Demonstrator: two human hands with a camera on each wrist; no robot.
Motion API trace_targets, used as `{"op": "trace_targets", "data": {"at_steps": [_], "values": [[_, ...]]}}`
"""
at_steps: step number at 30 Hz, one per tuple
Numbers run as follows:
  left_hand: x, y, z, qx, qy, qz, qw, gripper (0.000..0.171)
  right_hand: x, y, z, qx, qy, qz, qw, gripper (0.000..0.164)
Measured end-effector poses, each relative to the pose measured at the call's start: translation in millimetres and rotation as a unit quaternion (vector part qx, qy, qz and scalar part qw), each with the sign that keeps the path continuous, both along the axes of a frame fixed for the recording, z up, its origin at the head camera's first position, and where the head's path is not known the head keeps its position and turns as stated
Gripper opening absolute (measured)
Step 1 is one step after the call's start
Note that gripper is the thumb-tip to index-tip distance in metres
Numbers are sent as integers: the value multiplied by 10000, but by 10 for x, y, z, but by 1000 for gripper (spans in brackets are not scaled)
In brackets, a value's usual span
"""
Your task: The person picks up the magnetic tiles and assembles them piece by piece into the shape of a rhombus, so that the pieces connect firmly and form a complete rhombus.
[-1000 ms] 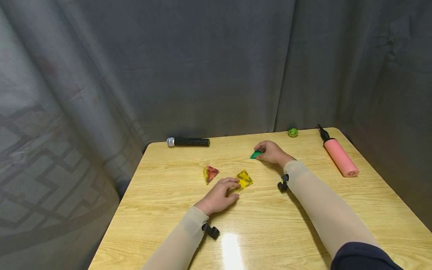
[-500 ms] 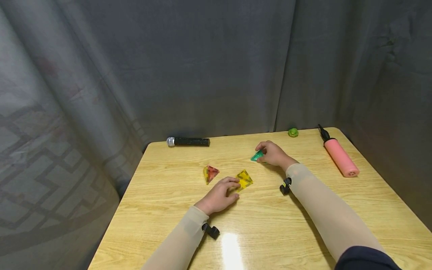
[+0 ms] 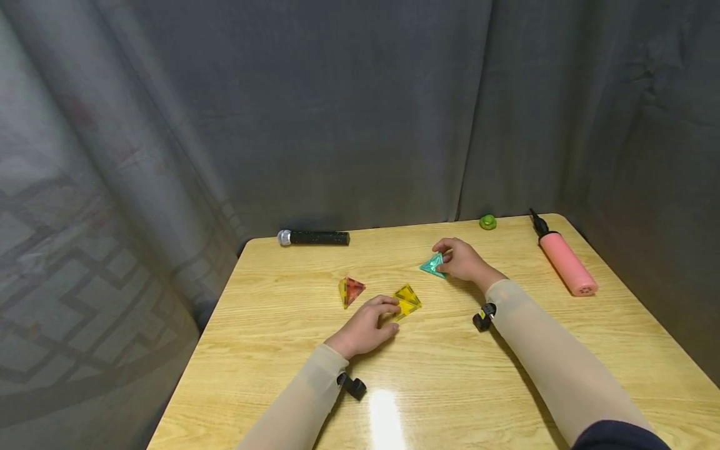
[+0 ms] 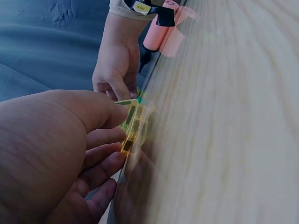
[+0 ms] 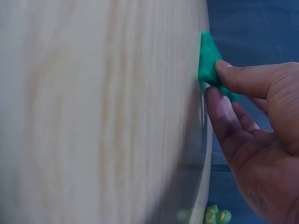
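My left hand (image 3: 368,326) lies low over the table, its fingers and thumb around the near edge of a see-through yellow magnetic tile piece (image 3: 409,298). In the left wrist view the thumb and fingertips touch the yellow piece (image 4: 133,126), which stands a little off the tabletop. My right hand (image 3: 462,260), farther back, pinches a green triangular magnetic tile (image 3: 431,266) between thumb and fingers. The right wrist view shows the green tile (image 5: 209,58) tilted close to the tabletop, partly hidden by the thumb. Left of the yellow piece sits a red and yellow tile piece (image 3: 351,290).
A black microphone (image 3: 319,237) with a silver head lies at the back left of the wooden table (image 3: 270,350). A small green toy (image 3: 487,222) sits at the back edge. On the right lies a pink hand pump (image 3: 568,262). Grey curtains (image 3: 360,112) surround the table.
My right hand has drawn slightly rightward and nearer, bringing the green tile along and turning it so more of its face shows. The left hand and yellow piece have stayed put.
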State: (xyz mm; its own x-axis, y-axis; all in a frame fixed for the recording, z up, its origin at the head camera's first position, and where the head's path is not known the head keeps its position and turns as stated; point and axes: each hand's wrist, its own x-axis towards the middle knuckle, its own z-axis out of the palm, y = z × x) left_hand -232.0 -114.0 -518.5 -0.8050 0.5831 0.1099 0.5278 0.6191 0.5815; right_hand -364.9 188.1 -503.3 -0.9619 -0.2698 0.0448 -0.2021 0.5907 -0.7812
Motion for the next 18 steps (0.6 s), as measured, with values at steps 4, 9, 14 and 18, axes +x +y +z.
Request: {"op": "trace_targets", "data": {"at_steps": [4,9,14,18], "values": [[-2,-9,-4,38,35,-8,10000,40,22,29,-2,-223,6,35,9997,46],[-10,-5,-5,36,70,-8,10000,40,84,47,18,-283,120,-20,9995,40],[-12,3,2,19,56,1,10000,39,181,62,69,-256,303,-91,9992,38],[-8,5,11,20,24,16,10000,39,253,77,108,-340,344,-140,9987,35]]}}
